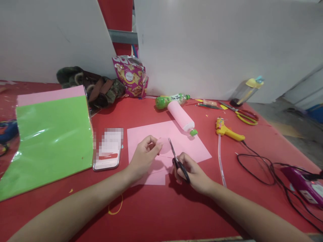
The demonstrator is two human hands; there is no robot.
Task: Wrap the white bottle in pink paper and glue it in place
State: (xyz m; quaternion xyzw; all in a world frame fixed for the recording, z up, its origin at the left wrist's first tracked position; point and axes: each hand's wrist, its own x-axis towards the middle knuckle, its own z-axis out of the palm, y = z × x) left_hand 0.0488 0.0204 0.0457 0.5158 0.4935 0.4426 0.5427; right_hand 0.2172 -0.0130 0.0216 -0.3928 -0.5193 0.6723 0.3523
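Between its thumb and fingers my left hand (146, 153) pinches a small piece of pink paper (165, 147), which looks rounded. Black-handled scissors (179, 168) are gripped in my right hand (193, 173), with the blades pointing away from me along the right edge of that piece. Both hands are above a larger sheet of pink paper (143, 132) lying on the red table. Just beyond the sheet's middle, a bottle wrapped in pink paper (180, 116) with a green cap leans against a green-labelled bottle (164, 102).
Left of the sheet are a phone (108, 149) and green paper (52, 144) in a clear sleeve. A snack bag (131, 77) stands at the back. To the right lie a yellow glue gun (228, 131), red-and-yellow-handled scissors (246, 116), a black cord (254, 156) and a purple power strip (302, 188).
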